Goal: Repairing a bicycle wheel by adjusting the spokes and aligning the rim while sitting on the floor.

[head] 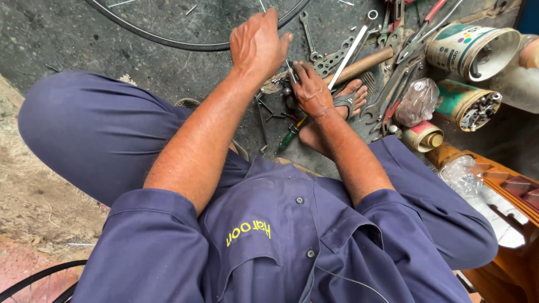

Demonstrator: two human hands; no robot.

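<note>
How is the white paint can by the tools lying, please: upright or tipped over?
Tipped over. The white paint can lies on its side on the ground, its open mouth facing right toward the camera, with a dark handle visible inside.

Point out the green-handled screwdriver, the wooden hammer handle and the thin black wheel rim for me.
Green-handled screwdriver (pixel 288 137): head view, on the green handle by the foot.
Wooden hammer handle (pixel 365 63): head view, mid-shaft, right of the right hand.
Thin black wheel rim (pixel 168 40): head view, on the lower-left arc.

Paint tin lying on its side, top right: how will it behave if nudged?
The paint tin lies on its side, so it will probably roll. Its open mouth looks mostly empty, so it is likely light. The wire handle may snag the nearby pliers.
</note>
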